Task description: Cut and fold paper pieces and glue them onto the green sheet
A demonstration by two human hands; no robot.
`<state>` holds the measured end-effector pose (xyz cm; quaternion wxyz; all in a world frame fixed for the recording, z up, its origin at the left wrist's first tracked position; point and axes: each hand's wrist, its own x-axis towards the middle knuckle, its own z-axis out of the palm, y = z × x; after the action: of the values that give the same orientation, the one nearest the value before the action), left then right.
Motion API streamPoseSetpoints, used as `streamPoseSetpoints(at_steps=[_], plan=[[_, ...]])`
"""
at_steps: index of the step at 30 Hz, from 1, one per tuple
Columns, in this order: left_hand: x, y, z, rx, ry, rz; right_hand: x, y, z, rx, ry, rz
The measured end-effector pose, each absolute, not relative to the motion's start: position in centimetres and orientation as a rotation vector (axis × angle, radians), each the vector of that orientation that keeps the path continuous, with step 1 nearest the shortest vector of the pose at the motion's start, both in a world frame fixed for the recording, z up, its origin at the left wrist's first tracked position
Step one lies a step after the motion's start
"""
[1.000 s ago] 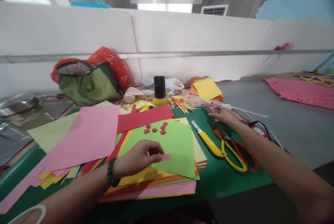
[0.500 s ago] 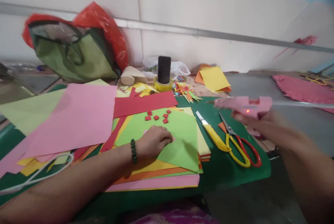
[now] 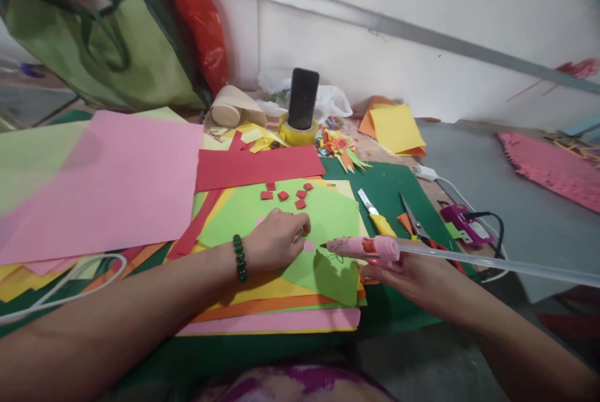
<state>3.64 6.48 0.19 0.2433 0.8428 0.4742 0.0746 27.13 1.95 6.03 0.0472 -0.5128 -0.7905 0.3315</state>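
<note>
My right hand (image 3: 407,274) grips a pink hot glue gun (image 3: 370,247) by its handle, with a long clear glue stick (image 3: 492,264) sticking out of its back. The gun's nozzle points left, close to a small pink paper square (image 3: 309,245). That square lies on a light green paper sheet (image 3: 323,221). My left hand (image 3: 276,239), wearing a green bead bracelet (image 3: 239,258), rests on the sheet with curled fingers; whatever they may hold is hidden. Several small red paper squares (image 3: 282,195) lie just beyond it.
A yellow utility knife (image 3: 382,224) and scissors (image 3: 415,221) lie right of the paper stack. A phone (image 3: 303,99) stands behind, near a paper flower (image 3: 340,145). Large pink sheets (image 3: 140,183) spread at left, before a green bag (image 3: 140,45). A purple power adapter (image 3: 469,227) sits at right.
My right hand has brought the glue gun left and down, from above the scissors to over the green sheet. The left hand stays on the sheet, and the view has shifted.
</note>
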Motion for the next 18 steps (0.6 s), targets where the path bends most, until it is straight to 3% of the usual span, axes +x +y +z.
streamPoseSetpoints(at_steps=[4,18], plan=[[3.8,6.5,0.2,2.279,1.308,0.214,26.3,2.0,6.3,-1.516,-2.401,1.184],[3.8,6.4,0.2,2.215,1.334,0.271,25.6,2.2,5.8,-1.601,-2.462,1.030]])
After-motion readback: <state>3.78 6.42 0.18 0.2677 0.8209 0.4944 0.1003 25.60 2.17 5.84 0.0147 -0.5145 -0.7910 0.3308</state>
